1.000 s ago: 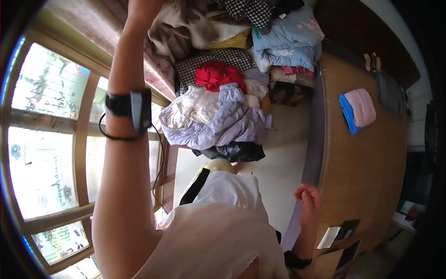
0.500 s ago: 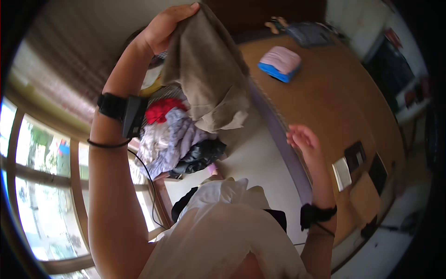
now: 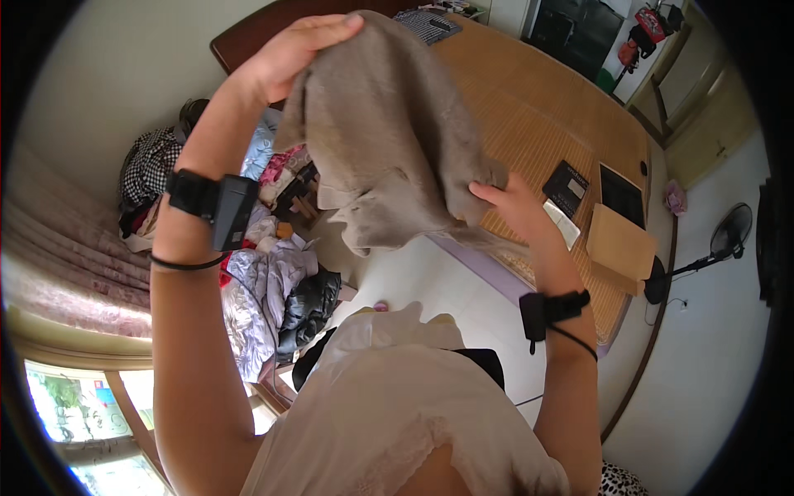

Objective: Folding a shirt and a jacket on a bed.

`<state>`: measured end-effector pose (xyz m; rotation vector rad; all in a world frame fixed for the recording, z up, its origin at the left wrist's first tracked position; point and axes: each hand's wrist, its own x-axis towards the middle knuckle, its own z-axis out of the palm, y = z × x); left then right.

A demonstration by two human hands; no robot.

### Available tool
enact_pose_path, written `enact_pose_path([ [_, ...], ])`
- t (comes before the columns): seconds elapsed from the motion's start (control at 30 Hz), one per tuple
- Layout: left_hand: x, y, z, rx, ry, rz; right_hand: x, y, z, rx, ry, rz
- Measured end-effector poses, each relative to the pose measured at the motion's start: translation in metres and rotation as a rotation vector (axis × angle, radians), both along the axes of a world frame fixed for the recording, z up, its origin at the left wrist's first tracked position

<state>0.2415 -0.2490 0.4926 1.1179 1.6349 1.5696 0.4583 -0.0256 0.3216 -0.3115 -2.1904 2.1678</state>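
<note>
A grey-beige knitted garment (image 3: 389, 132) hangs in the air in front of me. My left hand (image 3: 289, 51) is raised high and grips its top edge. My right hand (image 3: 513, 202) holds the garment's lower right corner, fingers pinched on the cloth. Both wrists wear black bands. The garment covers part of the bed behind it.
A heap of mixed clothes (image 3: 273, 281) lies at the left below my left arm. A bed with a woven bamboo mat (image 3: 538, 116) stretches to the upper right, with dark flat items and a brown envelope (image 3: 616, 244) on it. A standing fan (image 3: 728, 236) is at the right.
My left hand has lifted the garment out of the clothes heap and up. My right hand rose from my side and took hold of its lower corner. The view swung toward the bed.
</note>
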Motion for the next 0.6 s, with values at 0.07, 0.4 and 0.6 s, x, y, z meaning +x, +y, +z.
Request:
enact_pose_path([
  [0.07,-0.005,0.009,-0.011,-0.014,-0.006,-0.005,0.008,0.027,0.009,0.187,-0.036,-0.227],
  [0.4,0.037,0.034,0.0,0.033,0.369,-0.238,-0.034,-0.071,0.113,0.701,0.407,-0.007],
  [0.6,0.003,-0.047,-0.087,0.246,-0.14,-0.104,0.031,-0.126,0.151,-0.247,0.447,-0.113],
])
